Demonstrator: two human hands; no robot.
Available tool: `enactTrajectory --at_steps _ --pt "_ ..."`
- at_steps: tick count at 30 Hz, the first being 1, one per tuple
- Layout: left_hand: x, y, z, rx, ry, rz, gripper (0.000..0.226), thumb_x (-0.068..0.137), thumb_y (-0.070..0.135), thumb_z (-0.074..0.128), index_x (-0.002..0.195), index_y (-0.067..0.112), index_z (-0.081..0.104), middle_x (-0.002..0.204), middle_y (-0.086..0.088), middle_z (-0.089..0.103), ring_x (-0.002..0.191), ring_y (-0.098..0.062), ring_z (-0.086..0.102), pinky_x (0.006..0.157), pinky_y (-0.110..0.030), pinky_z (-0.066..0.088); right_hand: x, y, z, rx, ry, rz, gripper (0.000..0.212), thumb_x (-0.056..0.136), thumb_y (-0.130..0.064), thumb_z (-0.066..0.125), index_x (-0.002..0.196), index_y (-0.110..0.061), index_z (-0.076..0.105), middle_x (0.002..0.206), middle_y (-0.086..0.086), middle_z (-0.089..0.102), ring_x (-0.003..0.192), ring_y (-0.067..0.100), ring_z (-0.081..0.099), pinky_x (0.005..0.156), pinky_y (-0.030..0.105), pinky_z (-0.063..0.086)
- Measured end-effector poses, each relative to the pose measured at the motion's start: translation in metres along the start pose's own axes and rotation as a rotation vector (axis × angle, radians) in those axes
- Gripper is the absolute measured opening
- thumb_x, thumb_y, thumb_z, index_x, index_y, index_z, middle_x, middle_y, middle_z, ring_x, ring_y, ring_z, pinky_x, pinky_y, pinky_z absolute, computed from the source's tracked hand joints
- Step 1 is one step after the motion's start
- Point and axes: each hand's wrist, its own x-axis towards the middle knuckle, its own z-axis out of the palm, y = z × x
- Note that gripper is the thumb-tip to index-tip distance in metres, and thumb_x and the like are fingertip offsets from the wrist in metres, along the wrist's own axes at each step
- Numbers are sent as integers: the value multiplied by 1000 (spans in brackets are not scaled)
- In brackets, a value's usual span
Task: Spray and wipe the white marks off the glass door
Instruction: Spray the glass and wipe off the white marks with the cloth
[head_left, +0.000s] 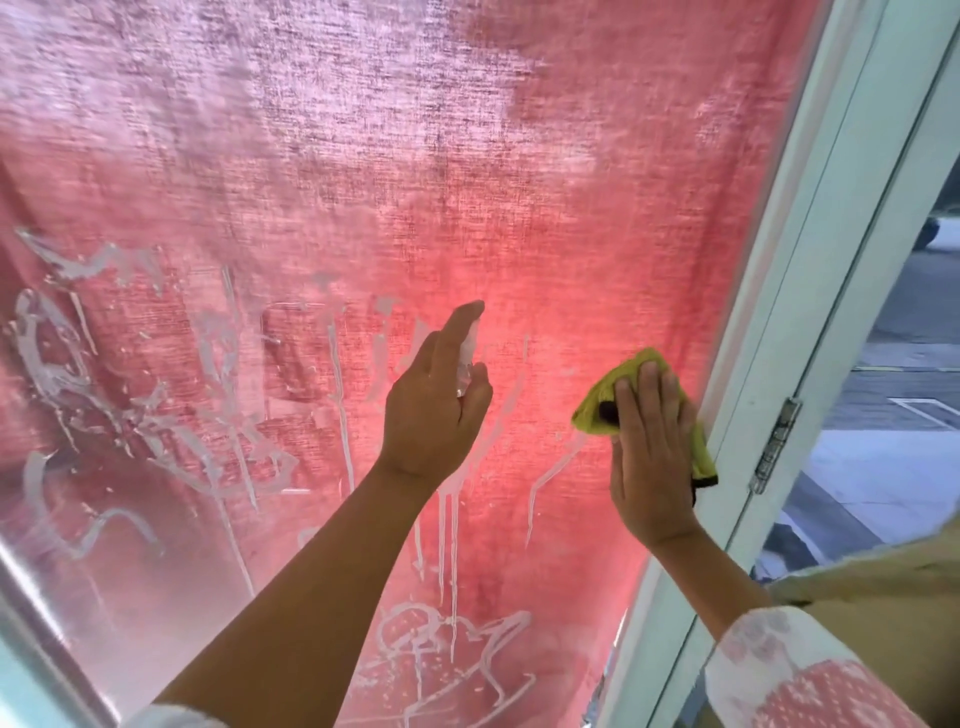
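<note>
The left hand (436, 410) gripped a small spray bottle (466, 358), forefinger on top, near the glass door (467, 182). The right hand (652, 457), fingers straight, pressed a yellow cloth (613, 395) against the glass beside the frame (810, 260). White marks (205, 447) streaked left of and below both.

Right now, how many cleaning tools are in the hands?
2: a spray bottle gripped in the left hand at mid-glass, and a yellow cloth pressed under the right hand beside the door frame. More may lie outside view.

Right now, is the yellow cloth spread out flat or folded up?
Folded. The yellow cloth is a small bunched wad under the right hand, whose straight fingers press it on the glass door.
</note>
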Motion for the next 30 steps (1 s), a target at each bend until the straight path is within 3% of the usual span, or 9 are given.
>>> enactTrajectory --at_steps 4,7,11,16,20,24,27,28,30 --pt "1 0 -2 15 -17 21 47 94 26 41 140 29 30 121 -7 60 63 -23 58 53 -40 51 60 -15 -10 35 103 105 49 100 -6 38 147 -3 24 155 21 17 145 37 11 118 52 7" --pt "0 -2 -3 22 -16 24 47 94 25 41 139 29 30 121 -6 60 62 -22 58 52 -38 50 92 -33 -7 64 181 153 45 100 -7 39 144 0 32 151 27 24 142 42 15 118 52 4" --pt "-1 -2 -2 18 -17 31 46 94 25 41 139 29 30 118 -4 60 54 -20 52 48 -36 46 50 -25 7 -3 106 -62 47 101 -9 38 146 -8 27 157 9 12 146 29 8 118 51 8" --pt "0 -4 -2 16 -32 44 46 95 25 42 139 29 31 112 -4 61 50 -20 49 45 -38 45 -20 7 3 -96 -72 -257 69 93 -6 45 152 -19 12 161 -2 3 147 23 9 119 44 7" --pt "1 -4 -4 3 -43 28 48 94 24 43 141 29 33 117 -2 61 59 -24 56 48 -40 49 33 -2 -11 -26 -1 -88 50 103 -15 28 152 -15 15 160 3 2 147 27 6 119 46 7" --pt "-3 -1 -6 -30 -7 5 52 95 20 46 144 31 31 131 7 54 59 -20 57 50 -38 51 115 -32 -14 57 185 38 42 101 -8 38 143 -1 35 152 17 25 143 36 15 119 48 5" --pt "-6 2 -8 -56 21 -6 60 95 16 49 146 33 22 138 9 47 71 -18 60 57 -32 53 119 -48 -4 37 193 -7 45 98 -3 45 143 -3 37 151 17 29 143 34 17 118 51 9" --pt "-7 2 -9 -68 23 -14 61 95 17 50 146 33 19 133 2 54 68 -14 59 56 -27 51 108 -47 0 18 159 -72 49 96 -1 48 143 -6 35 151 13 28 144 30 16 118 51 10" --pt "-11 0 -10 -118 37 -68 63 95 20 51 145 34 16 102 -1 61 62 -10 56 52 -21 45 80 -36 4 -30 71 -257 57 92 3 53 144 -9 34 151 9 28 144 25 17 118 48 10"
